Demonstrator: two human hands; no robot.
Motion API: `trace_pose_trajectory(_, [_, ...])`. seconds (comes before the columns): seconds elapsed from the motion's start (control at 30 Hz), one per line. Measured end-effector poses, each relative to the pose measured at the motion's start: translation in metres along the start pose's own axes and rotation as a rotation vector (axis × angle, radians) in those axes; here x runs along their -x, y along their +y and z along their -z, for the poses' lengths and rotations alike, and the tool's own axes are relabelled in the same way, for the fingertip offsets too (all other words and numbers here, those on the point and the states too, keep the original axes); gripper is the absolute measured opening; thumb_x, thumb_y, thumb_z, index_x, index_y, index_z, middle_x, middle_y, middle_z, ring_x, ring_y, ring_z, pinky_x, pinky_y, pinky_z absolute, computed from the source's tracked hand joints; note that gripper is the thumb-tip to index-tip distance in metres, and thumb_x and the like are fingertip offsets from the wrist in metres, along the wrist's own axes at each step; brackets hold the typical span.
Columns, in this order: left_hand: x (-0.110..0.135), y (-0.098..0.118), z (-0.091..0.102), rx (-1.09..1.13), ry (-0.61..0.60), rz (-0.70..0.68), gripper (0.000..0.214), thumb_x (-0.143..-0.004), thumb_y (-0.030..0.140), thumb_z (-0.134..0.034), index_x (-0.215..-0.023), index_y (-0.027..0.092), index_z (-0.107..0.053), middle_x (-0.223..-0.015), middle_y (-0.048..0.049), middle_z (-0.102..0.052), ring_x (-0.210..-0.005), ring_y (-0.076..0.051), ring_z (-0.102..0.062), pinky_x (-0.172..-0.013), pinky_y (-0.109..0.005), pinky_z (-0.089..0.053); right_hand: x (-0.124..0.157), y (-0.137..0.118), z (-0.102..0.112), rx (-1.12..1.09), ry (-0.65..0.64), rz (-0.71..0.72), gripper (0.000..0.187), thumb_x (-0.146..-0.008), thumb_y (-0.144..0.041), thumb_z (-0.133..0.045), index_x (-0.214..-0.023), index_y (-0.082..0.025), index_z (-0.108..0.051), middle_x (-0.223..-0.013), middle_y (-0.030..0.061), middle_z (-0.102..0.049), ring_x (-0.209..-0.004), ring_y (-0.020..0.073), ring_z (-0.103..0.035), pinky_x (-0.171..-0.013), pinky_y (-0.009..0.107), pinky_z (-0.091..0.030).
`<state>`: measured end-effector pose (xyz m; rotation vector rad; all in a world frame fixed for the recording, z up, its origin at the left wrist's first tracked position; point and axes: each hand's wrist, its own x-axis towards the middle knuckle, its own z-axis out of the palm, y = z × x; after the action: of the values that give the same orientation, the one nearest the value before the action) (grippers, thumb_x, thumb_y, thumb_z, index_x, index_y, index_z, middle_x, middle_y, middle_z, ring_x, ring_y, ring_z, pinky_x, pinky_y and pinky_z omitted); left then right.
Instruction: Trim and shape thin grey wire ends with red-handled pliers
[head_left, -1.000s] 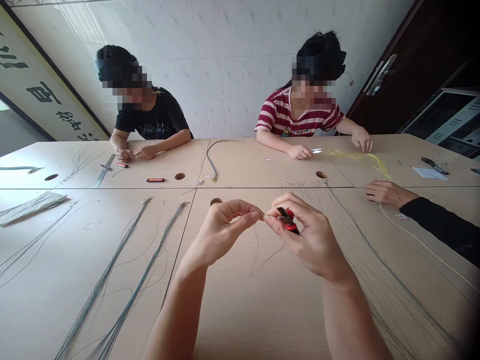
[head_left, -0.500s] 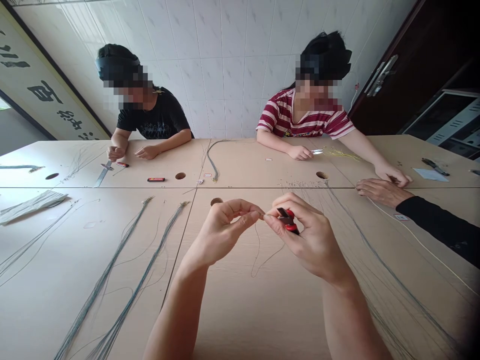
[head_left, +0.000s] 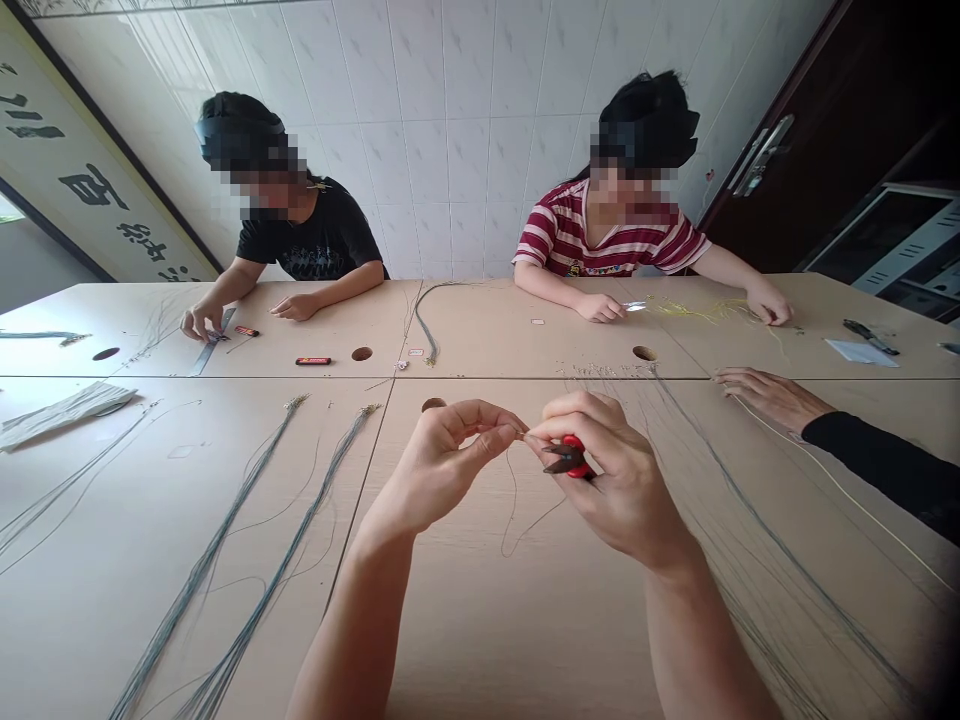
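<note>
My left hand (head_left: 461, 460) is closed at the fingertips, pinching a thin cord (head_left: 508, 555) above the middle of the tabletop (head_left: 517, 640). My right hand (head_left: 607, 470) grips red-handled pliers (head_left: 571, 458), their dark jaws a little parted and pointing left, while its fingertips meet the left ones at the cord. What sits right at that pinch is too small for me to make out. The rest of the cord hangs below in a loose loop between my hands.

Between my forearms I have tabletop to lower into. The far edge lies well beyond my fingers; a seam crosses the top just ahead of them, and a round hole (head_left: 433, 404) sits just beyond my left hand.

To my left, two grey-blue cord bundles (head_left: 279, 570) run lengthwise, apart from my forearm. On my right, loose strands (head_left: 739, 490) pass close by my right forearm, and small metal ends (head_left: 611, 369) are lined up ahead of that hand. Farther right, a co-worker's black-sleeved hand (head_left: 780, 400) rests on the wood by a pale yellow cord (head_left: 847, 488), limiting that side. Two people sit across, their arms on the far half.
</note>
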<state>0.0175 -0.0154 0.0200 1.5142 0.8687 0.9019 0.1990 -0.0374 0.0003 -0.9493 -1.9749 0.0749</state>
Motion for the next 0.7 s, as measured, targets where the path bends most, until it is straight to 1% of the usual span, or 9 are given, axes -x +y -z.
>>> trace_pose_trajectory(0.1, [0.0003, -0.0001, 0.0004, -0.005, 0.003, 0.001, 0.019, -0.089, 0.033, -0.060, -0.089, 0.015, -0.067, -0.096, -0.0077, -0.069, -0.091, -0.019, -0.059, -0.082, -0.031, -0.044, 0.0000, 0.0001, 0.0015, 0.046, -0.006, 0.049, 0.029, -0.079, 0.004, -0.051, -0.088, -0.023, -0.051, -0.088, 0.0009, -0.060, -0.080, 0.0155, -0.054, -0.078, 0.034, -0.038])
trace_pose_trajectory(0.23, [0.0003, 0.0006, 0.0005, -0.012, 0.011, 0.007, 0.019, -0.089, 0.033, -0.060, -0.088, 0.015, -0.068, -0.094, -0.0070, -0.069, -0.090, -0.019, -0.060, -0.080, -0.030, -0.044, -0.0005, -0.0005, 0.0040, 0.099, -0.019, 0.078, 0.035, -0.074, 0.008, -0.044, -0.088, -0.024, -0.051, -0.086, -0.0001, -0.061, -0.074, 0.0150, -0.052, -0.078, 0.035, -0.036])
trace_pose_trajectory(0.3, [0.0002, 0.0008, 0.0007, -0.007, 0.013, 0.008, 0.018, -0.088, 0.032, -0.061, -0.087, 0.015, -0.068, -0.094, -0.0069, -0.070, -0.090, -0.019, -0.060, -0.081, -0.030, -0.044, -0.0008, -0.0012, 0.0052, 0.128, -0.033, 0.088, 0.036, -0.075, 0.007, -0.043, -0.089, -0.025, -0.052, -0.085, -0.0006, -0.061, -0.072, 0.0151, -0.051, -0.078, 0.036, -0.035])
trace_pose_trajectory(0.4, [0.0006, 0.0006, 0.0015, 0.004, 0.006, -0.003, 0.017, -0.088, 0.031, -0.061, -0.088, 0.016, -0.068, -0.096, -0.0069, -0.070, -0.092, -0.019, -0.061, -0.083, -0.030, -0.045, -0.0010, -0.0020, 0.0061, 0.154, -0.047, 0.098, 0.033, -0.079, 0.005, -0.042, -0.090, -0.025, -0.052, -0.085, -0.0007, -0.062, -0.070, 0.0152, -0.050, -0.078, 0.036, -0.034])
trace_pose_trajectory(0.5, [0.0011, 0.0001, 0.0026, 0.005, -0.005, -0.018, 0.017, -0.089, 0.030, -0.060, -0.088, 0.015, -0.068, -0.096, -0.0070, -0.070, -0.092, -0.019, -0.061, -0.083, -0.030, -0.045, -0.0011, -0.0015, 0.0051, 0.135, -0.040, 0.090, 0.032, -0.079, 0.005, -0.044, -0.089, -0.024, -0.052, -0.085, -0.0005, -0.062, -0.071, 0.0150, -0.050, -0.078, 0.036, -0.034])
trace_pose_trajectory(0.6, [0.0011, 0.0001, 0.0029, -0.008, -0.013, -0.029, 0.018, -0.090, 0.030, -0.059, -0.088, 0.015, -0.067, -0.095, -0.0074, -0.069, -0.091, -0.019, -0.060, -0.083, -0.030, -0.045, -0.0012, 0.0000, 0.0032, 0.073, -0.022, 0.067, 0.033, -0.076, 0.007, -0.046, -0.088, -0.023, -0.051, -0.087, -0.0001, -0.060, -0.074, 0.0147, -0.051, -0.078, 0.034, -0.036])
trace_pose_trajectory(0.7, [0.0011, 0.0001, 0.0023, -0.026, -0.021, -0.033, 0.020, -0.091, 0.032, -0.058, -0.088, 0.014, -0.067, -0.096, -0.0084, -0.069, -0.091, -0.019, -0.060, -0.083, -0.031, -0.046, -0.0010, 0.0011, 0.0020, 0.024, -0.013, 0.037, 0.031, -0.077, 0.006, -0.049, -0.087, -0.023, -0.051, -0.087, 0.0002, -0.059, -0.078, 0.0152, -0.053, -0.078, 0.034, -0.037])
